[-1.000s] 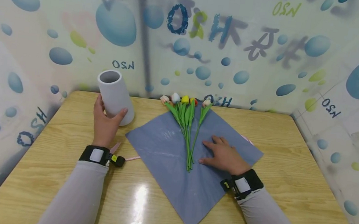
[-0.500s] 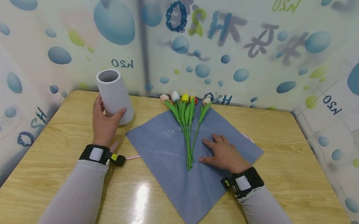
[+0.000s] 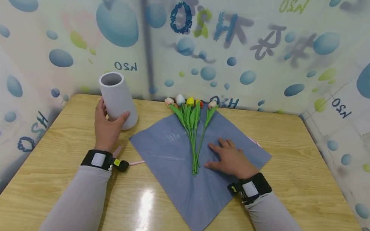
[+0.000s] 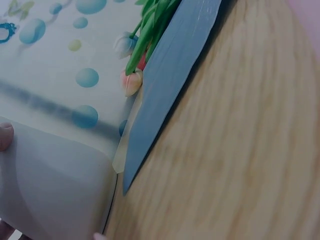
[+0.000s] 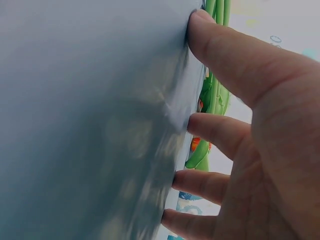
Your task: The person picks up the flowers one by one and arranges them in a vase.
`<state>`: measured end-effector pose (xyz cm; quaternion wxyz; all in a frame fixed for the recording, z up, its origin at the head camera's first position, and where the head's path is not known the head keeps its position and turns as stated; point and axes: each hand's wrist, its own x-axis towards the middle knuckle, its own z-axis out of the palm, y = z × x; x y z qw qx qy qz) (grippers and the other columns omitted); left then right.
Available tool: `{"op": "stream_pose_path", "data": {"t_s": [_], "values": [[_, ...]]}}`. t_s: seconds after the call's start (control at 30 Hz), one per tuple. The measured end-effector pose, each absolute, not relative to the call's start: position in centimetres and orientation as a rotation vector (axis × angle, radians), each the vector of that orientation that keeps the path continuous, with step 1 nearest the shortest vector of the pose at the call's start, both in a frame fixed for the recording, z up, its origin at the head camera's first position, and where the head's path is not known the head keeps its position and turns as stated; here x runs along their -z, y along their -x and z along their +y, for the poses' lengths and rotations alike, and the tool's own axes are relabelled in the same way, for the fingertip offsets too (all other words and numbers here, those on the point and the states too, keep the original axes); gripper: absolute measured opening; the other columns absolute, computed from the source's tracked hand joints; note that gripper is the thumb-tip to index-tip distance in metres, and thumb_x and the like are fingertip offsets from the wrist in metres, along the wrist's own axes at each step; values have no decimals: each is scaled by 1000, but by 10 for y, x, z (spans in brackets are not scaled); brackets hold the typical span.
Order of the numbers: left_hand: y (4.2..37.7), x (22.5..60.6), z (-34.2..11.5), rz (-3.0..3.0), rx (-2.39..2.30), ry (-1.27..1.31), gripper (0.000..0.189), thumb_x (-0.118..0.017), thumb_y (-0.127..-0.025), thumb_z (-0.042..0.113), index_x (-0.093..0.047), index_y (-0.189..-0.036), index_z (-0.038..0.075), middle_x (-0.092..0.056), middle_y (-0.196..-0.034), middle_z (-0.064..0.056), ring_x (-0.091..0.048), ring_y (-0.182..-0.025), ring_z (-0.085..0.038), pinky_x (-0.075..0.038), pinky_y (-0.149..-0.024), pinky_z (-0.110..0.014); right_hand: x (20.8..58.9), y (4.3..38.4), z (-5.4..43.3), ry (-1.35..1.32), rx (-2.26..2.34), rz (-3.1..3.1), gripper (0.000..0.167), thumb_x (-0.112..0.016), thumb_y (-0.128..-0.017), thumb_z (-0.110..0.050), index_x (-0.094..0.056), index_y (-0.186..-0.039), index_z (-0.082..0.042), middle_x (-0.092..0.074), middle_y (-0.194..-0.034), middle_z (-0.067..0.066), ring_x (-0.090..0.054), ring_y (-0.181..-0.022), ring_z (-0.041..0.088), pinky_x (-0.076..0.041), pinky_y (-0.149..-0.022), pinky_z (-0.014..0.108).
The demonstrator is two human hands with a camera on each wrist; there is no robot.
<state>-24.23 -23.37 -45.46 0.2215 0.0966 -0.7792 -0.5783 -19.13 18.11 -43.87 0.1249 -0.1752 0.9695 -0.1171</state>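
Note:
A white cylindrical vase (image 3: 118, 98) stands at the back left of the table, and my left hand (image 3: 107, 131) grips its lower part, thumb on the near right side. In the left wrist view the vase (image 4: 55, 185) fills the lower left corner. My right hand (image 3: 232, 161) rests with spread fingers on a grey-blue wrapping sheet (image 3: 166, 159), its fingertips (image 5: 192, 122) touching the surface. Just left of that hand lie several tulips (image 3: 192, 124) with pink, white, yellow and red heads, green stems pointing toward me.
A pink ribbon (image 3: 136, 162) pokes out from under the sheet's left side, close to my left wrist. The wooden table (image 3: 300, 182) ends at a patterned wall (image 3: 203, 72) behind the flower heads.

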Motion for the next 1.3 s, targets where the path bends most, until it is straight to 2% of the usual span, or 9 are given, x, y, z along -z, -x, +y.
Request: {"op": "stream_pose_path", "data": {"t_s": [0.6,0.93,1.3], "values": [[233,451,-239,-2178,1653,-229,91,-83,-89,28,-28,-161,33,-39,-162,-6,-41,-147,-25,-39,-119,-53,442,189,188,532,371,2832,82,-70,-92,-60,-47,-157,-16,-32,-166,26,-23,-154,53,-31,-106,84],[222,447,-244,-2250,1664,-234,94,-83,-89,31,-24,-162,38,-36,-165,-7,-39,-149,-28,-36,-120,-55,441,184,194,521,378,2841,81,-71,-91,-59,-49,-156,-15,-33,-165,27,-25,-153,53,-32,-106,84],[208,447,-250,-2331,1643,-179,97,-82,-90,27,-19,-164,32,-35,-165,-10,-40,-149,-31,-38,-119,-56,443,180,204,494,367,2852,81,-71,-91,-59,-50,-155,-14,-34,-164,28,-26,-153,54,-31,-106,84]]}}
